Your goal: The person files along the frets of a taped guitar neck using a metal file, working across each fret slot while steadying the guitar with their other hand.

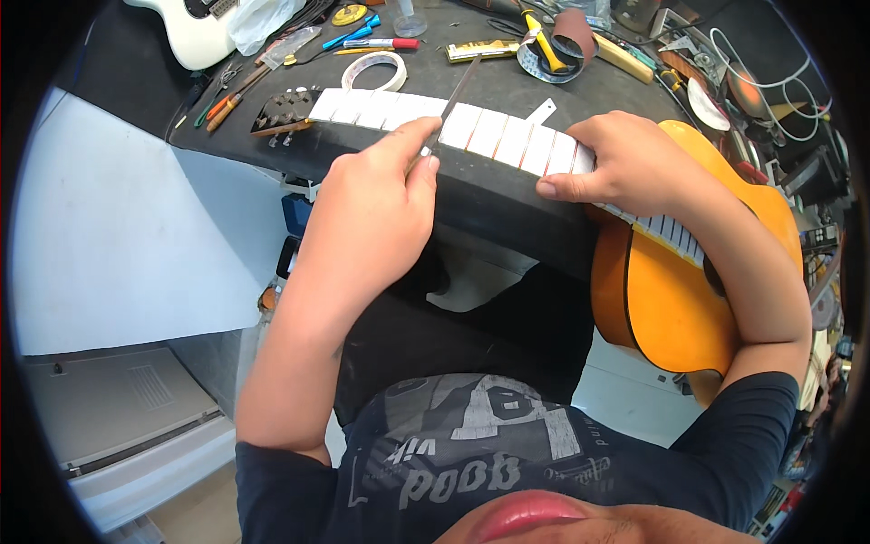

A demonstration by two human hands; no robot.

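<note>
An acoustic guitar (671,308) with an orange body lies with its neck across the dark bench, headstock (286,112) to the left. White tape strips (489,133) cover the fretboard between the frets. In my left hand (376,204) is a slim dark file (462,88), pinched between thumb and fingers and crossing the neck at a slant. My right hand (634,163) grips the neck near the body, thumb along the near edge and fingers over the taped board. My right forearm passes over the guitar's body and partly hides the sound hole.
Behind the neck on the bench (435,74) lie a tape roll (373,71), a red marker (394,43), a yellow-handled tool (544,43) and a sandpaper roll (573,34). Screwdrivers (237,95) lie beyond the headstock. A white guitar body (188,32) sits far left; tools and cables crowd the right.
</note>
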